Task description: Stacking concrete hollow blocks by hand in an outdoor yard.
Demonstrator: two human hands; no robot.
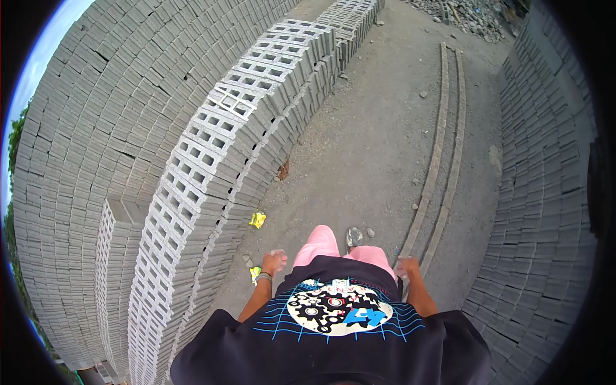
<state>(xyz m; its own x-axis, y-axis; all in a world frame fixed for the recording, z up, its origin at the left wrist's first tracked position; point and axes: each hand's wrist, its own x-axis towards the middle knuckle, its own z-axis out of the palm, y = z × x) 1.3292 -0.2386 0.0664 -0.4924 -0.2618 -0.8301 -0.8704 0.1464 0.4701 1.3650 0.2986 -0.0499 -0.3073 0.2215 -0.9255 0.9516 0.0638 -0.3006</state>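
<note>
My left hand (274,262) hangs beside my left thigh with its fingers curled in. A band circles that wrist, and I see nothing in the hand. My right hand (408,265) is low by my right hip, its fingers also curled, with no object showing in it. Neither hand touches a block. Nearest on the left is a long row of grey hollow concrete blocks (186,173), stacked in layers with their square holes facing up. One yellow wrapper (255,274) lies on the ground just past my left wrist.
Another yellow wrapper (257,220) lies by the row's foot. A tall block wall (83,135) rises at far left, another block wall (539,160) at right. Two narrow raised strips (435,160) run along the dirt ground (359,141). A rubble heap (471,18) lies at the far end.
</note>
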